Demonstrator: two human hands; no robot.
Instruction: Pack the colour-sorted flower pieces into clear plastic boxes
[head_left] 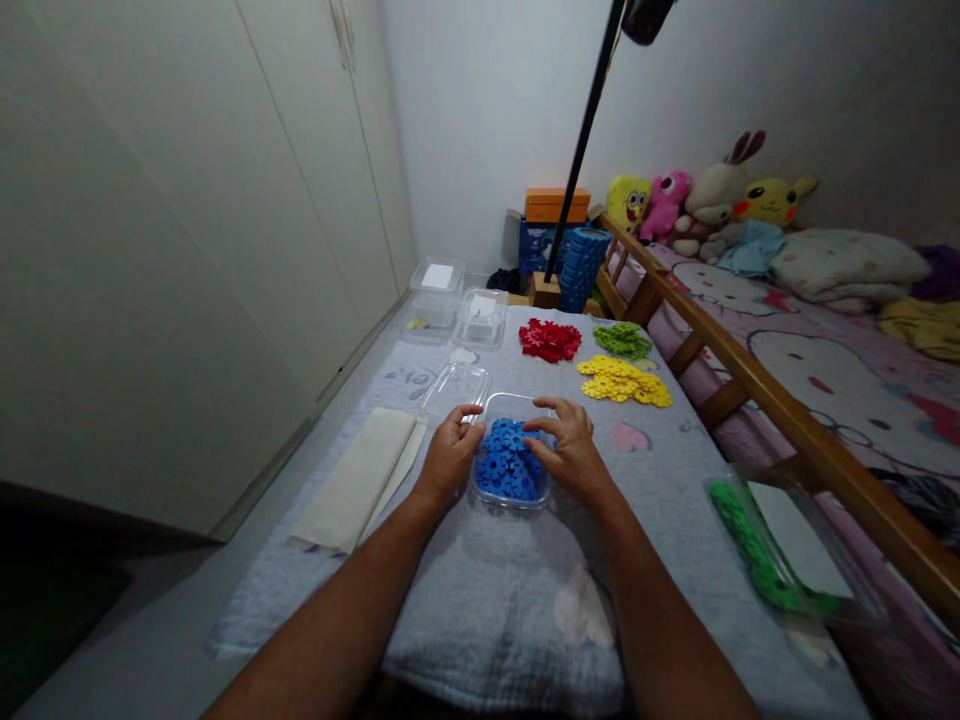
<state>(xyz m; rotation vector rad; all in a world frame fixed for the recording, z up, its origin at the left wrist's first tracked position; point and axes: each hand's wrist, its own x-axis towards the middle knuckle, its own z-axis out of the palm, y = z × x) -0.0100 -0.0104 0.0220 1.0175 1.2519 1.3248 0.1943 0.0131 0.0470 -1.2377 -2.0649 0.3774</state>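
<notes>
A clear plastic box (512, 503) stands on the cloth in front of me, filled with blue flower-shaped plastic pieces (508, 466). My left hand (452, 447) is closed on the box's left rim, thumb against its side. Over the right side of the box, my right hand (566, 443) has its fingers apart and curved, with thumb and fingertips close to the blue pieces; whether they touch is unclear. Just behind the box lies a clear lid (455, 388). Farther back are piles of red pieces (550, 341), yellow pieces (624, 381) and light green pieces (622, 339).
Folded cream cloth (358, 480) lies on the left. Clear boxes (437, 285) with white labels stand at the back left. A lidded box of green pieces (784, 548) sits by the wooden bed rail (720, 350) on the right. A black pole (585, 140) rises behind the table.
</notes>
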